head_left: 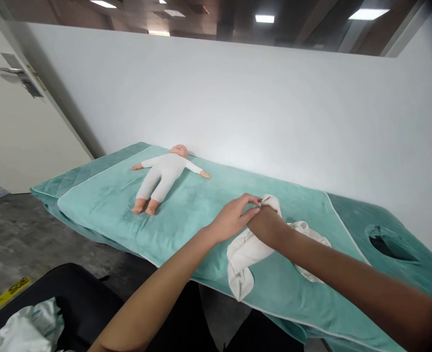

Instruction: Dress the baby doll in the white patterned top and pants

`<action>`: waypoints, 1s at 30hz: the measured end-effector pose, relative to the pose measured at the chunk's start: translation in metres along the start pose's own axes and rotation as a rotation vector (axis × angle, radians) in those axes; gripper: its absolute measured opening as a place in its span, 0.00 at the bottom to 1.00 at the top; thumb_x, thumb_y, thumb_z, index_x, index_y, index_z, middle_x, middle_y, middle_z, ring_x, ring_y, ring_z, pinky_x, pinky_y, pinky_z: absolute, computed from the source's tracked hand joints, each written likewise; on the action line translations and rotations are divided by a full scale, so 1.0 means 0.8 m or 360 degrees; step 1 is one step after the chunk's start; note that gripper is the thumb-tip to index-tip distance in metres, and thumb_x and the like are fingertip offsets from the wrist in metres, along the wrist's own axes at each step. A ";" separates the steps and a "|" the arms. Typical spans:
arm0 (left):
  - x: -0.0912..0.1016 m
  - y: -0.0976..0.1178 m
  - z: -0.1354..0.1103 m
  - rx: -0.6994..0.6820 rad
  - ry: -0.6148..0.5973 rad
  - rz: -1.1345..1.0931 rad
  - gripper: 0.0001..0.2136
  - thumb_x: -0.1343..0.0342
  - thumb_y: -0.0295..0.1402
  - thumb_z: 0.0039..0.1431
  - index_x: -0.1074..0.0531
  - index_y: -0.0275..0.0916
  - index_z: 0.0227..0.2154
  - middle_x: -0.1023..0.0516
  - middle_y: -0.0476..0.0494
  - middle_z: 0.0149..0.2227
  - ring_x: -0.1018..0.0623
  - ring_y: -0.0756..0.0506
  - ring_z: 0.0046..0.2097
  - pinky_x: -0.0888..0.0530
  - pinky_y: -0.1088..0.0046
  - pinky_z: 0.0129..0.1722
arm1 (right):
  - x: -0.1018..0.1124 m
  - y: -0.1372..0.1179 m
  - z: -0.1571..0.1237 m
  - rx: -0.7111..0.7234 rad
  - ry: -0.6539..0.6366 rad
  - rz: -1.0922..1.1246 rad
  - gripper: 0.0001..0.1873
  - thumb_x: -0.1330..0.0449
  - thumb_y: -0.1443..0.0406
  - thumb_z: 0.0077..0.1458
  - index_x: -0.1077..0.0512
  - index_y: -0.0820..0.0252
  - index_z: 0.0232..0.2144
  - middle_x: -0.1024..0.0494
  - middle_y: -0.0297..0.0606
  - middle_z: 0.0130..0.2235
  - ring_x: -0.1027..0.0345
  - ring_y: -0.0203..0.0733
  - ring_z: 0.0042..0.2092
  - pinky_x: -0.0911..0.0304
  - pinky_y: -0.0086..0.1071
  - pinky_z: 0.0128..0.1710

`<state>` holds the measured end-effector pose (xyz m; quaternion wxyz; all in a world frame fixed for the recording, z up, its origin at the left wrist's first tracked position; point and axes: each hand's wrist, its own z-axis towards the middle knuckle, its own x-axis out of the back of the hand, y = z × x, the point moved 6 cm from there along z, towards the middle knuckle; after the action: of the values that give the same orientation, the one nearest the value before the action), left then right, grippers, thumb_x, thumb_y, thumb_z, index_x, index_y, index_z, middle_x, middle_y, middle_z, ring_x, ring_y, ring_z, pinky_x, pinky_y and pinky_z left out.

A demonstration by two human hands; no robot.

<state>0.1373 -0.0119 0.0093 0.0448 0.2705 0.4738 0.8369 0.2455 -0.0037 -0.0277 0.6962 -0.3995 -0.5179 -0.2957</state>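
Observation:
A white cloth garment (250,249), which looks like baby clothing, lies bunched on the bed's right half. My left hand (234,215) pinches a folded edge of it between thumb and fingers. Right beside it, my right hand (265,222) is curled over the same bunched cloth, its fingertips mostly hidden. Part of the garment hangs toward the front edge, and another part lies under my right forearm. Farther left, a baby doll (167,168) in a white suit lies on its back, arms spread and feet toward me. Neither hand touches the doll.
The bed has a green plush cover (120,190) and a face hole (392,247) at its right end. Behind it stands a white wall (219,102). A door (21,117) is at left. A black seat (72,288) at lower left holds crumpled white cloth (28,325).

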 end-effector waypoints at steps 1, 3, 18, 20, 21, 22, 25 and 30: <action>-0.004 -0.013 -0.002 0.0070 0.0004 -0.0093 0.11 0.50 0.40 0.66 0.30 0.43 0.46 0.23 0.44 0.51 0.24 0.44 0.53 0.29 0.65 0.54 | 0.004 0.002 -0.005 0.0026 -0.0066 -0.0107 0.09 0.44 0.73 0.55 0.23 0.63 0.30 0.21 0.49 0.30 0.26 0.53 0.40 0.37 0.43 0.43; -0.009 -0.036 -0.004 0.0207 -0.0031 -0.0231 0.13 0.49 0.42 0.65 0.30 0.42 0.48 0.22 0.42 0.50 0.23 0.44 0.52 0.28 0.65 0.52 | 0.016 0.000 -0.012 0.0068 -0.0159 -0.0313 0.12 0.48 0.70 0.61 0.24 0.61 0.39 0.19 0.47 0.37 0.26 0.49 0.39 0.40 0.36 0.36; 0.048 0.019 0.066 -0.0034 0.0207 0.1424 0.12 0.53 0.26 0.63 0.30 0.41 0.45 0.27 0.40 0.44 0.25 0.39 0.48 0.29 0.64 0.45 | 0.115 -0.009 0.036 -0.0377 0.0363 -0.0425 0.18 0.55 0.59 0.67 0.30 0.55 0.51 0.19 0.42 0.42 0.27 0.47 0.41 0.44 0.33 0.36; 0.056 0.030 0.077 -0.0008 0.0173 0.1553 0.12 0.56 0.26 0.65 0.30 0.40 0.45 0.27 0.39 0.44 0.25 0.40 0.47 0.28 0.64 0.45 | 0.124 -0.009 0.047 -0.0358 0.0375 -0.0519 0.17 0.55 0.62 0.67 0.32 0.55 0.52 0.20 0.43 0.42 0.27 0.48 0.40 0.43 0.34 0.38; 0.061 0.033 0.083 0.0011 0.0147 0.1614 0.12 0.56 0.26 0.66 0.30 0.39 0.45 0.28 0.38 0.45 0.24 0.40 0.47 0.28 0.64 0.44 | 0.127 -0.003 0.052 -0.0372 0.0370 -0.0569 0.17 0.55 0.63 0.66 0.33 0.56 0.52 0.20 0.44 0.41 0.27 0.48 0.40 0.42 0.35 0.39; 0.067 0.035 0.089 0.0033 0.0122 0.1674 0.12 0.57 0.25 0.66 0.29 0.38 0.45 0.28 0.37 0.46 0.24 0.40 0.47 0.28 0.64 0.45 | 0.129 0.008 0.057 -0.0409 0.0359 -0.0617 0.17 0.55 0.65 0.65 0.33 0.57 0.53 0.20 0.45 0.40 0.27 0.49 0.40 0.41 0.36 0.40; 0.093 0.027 0.101 0.0152 0.0109 0.1820 0.13 0.56 0.23 0.63 0.28 0.35 0.44 0.27 0.34 0.45 0.23 0.40 0.47 0.28 0.64 0.46 | 0.133 0.056 0.062 -0.0600 0.0292 -0.0699 0.18 0.54 0.68 0.63 0.34 0.61 0.53 0.21 0.50 0.39 0.27 0.50 0.41 0.40 0.39 0.42; 0.143 -0.004 0.109 0.0312 0.0141 0.1828 0.18 0.56 0.19 0.56 0.24 0.34 0.43 0.24 0.33 0.44 0.23 0.40 0.45 0.29 0.65 0.43 | 0.134 0.119 0.047 -0.0794 0.0220 -0.0522 0.20 0.54 0.65 0.63 0.33 0.57 0.54 0.22 0.50 0.44 0.28 0.51 0.43 0.38 0.39 0.41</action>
<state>0.0829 0.0947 0.0888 -0.4612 0.4517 0.3277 0.6899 0.3366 0.0769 0.0566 0.5532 -0.4482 -0.4383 -0.5486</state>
